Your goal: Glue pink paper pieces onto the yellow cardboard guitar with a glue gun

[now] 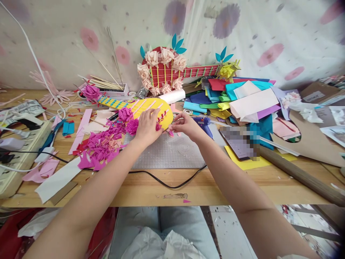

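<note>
1. Our left hand (147,126) reaches forward with the forearm stretched straight over the wooden table edge (205,189). It lies palm down, fingers curled and pressed on the rounded body of the yellow paper guitar (153,108), pinning it flat.
2. Our right hand (185,126) comes in from the other side, wrist bent inward. Its fingertips are pinched narrowly at the guitar's rim beside the left hand; whether they grip a small pink scrap there we cannot tell.
3. The yellow guitar is a flat card cut-out with pale pink strips glued along it. Its striped blue and yellow neck runs away beyond the left hand's knuckles.
4. Just left of our left hand sit two frilly magenta paper flowers (128,120), and past them a loose heap of magenta paper cuttings (104,145), jagged and curled.
5. Under both wrists lies a grey gridded cutting mat (168,154), dull and scuffed. A black cable (161,181) curves along its near edge.
6. Just beyond our right hand rests a blue glue gun (204,123).
7. Farther right of that hand is a pile of coloured paper sheets (242,99), smooth and folded.
8. Well beyond both hands stands a red paper guitar (168,73) ringed with peach paper blossoms.
</note>
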Demonstrator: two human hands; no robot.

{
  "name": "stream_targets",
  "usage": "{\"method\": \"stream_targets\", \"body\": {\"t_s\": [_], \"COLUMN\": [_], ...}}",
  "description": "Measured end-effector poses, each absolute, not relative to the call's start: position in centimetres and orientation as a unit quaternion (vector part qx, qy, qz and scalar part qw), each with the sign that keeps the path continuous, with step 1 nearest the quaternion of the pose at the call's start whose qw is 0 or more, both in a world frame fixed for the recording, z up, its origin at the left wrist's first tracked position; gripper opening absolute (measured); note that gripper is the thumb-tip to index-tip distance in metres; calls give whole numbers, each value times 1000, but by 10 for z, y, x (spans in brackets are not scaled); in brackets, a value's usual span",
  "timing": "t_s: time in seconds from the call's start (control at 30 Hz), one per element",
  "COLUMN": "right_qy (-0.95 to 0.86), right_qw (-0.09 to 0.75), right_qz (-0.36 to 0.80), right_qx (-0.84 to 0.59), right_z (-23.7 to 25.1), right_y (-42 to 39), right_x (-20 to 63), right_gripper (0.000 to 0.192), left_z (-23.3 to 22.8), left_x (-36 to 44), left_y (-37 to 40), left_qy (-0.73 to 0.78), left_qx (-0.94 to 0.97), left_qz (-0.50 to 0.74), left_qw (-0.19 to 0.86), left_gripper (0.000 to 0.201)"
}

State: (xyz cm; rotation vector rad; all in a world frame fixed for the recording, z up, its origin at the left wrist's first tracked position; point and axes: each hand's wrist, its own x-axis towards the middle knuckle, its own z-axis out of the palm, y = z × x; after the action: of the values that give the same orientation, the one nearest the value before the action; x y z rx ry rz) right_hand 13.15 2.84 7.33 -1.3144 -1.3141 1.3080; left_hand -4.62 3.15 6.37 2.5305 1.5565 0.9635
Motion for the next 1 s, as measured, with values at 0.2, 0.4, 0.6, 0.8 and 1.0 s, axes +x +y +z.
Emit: {"method": "stream_targets", "body": {"t_s": [0.2, 0.4, 0.6, 0.8, 1.0], "right_qy": [-554, -587, -622, -653, -655], "right_qw": [374, 350, 310, 259, 224], "right_qz": [515, 449, 410, 355, 345], "right_qx": [-536, -575, -591, -617, -634], "right_z": [77, 68, 67, 74, 86], "right_y": [23, 30, 34, 39, 39], "right_x": [113, 104, 99, 93, 90], "right_gripper": [36, 38, 39, 38, 40], "left_z": [72, 72, 71, 72, 72], "left_x": [-59, -69, -73, -74, -74], "left_y": [37, 41, 43, 44, 44], "left_qy": [511, 512, 509, 508, 509], "left_qx": [804, 805, 807, 810, 810], "left_qz": [301, 295, 293, 287, 285], "left_qw": [43, 63, 59, 63, 64], "left_gripper": [59, 59, 58, 61, 61]}}
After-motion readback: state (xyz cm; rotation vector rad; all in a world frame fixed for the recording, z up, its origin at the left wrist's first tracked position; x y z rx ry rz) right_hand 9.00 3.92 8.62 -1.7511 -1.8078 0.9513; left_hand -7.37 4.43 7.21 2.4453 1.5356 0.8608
